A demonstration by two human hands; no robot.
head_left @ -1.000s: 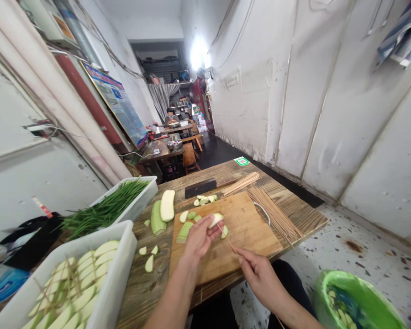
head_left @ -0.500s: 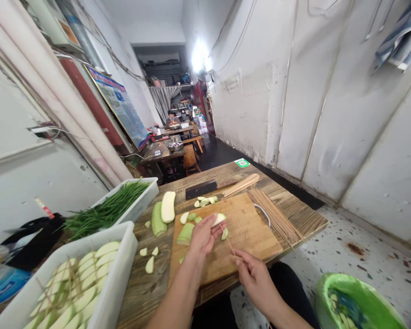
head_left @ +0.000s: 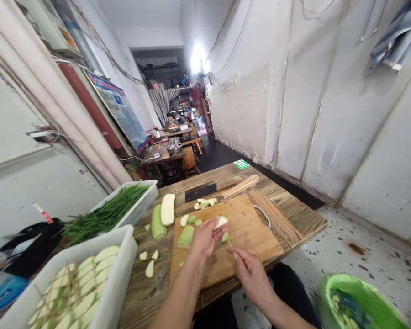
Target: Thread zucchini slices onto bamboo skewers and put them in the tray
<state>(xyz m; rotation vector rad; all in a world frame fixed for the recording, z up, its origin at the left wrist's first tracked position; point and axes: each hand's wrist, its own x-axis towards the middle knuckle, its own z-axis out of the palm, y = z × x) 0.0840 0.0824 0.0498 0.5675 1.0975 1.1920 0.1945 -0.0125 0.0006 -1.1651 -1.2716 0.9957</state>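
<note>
My left hand (head_left: 205,236) is closed around a pale green squash slice (head_left: 221,222) above the wooden cutting board (head_left: 239,214). In my right hand (head_left: 248,269), a thin wooden skewer (head_left: 229,242) is pinched, its far end reaching the slice near my left fingers. Whether the tip is inside the slice is hidden by the fingers. Cut squash slices (head_left: 185,236) lie stacked on the board by my left wrist. Two larger squash pieces (head_left: 158,221) rest left of the board, and small offcuts (head_left: 150,268) are scattered on the table.
A white tub (head_left: 125,256) of skewered slices stands at left, behind it a tray of green chives (head_left: 113,210). A cleaver (head_left: 201,192) and bundles of skewers (head_left: 274,212) lie beyond the board. A green bin (head_left: 359,292) sits on the floor. Another person (head_left: 171,119) is far back.
My right hand has shifted slightly up and left along with the skewer, closer to my left hand. Less of the skewer shows between the hands.
</note>
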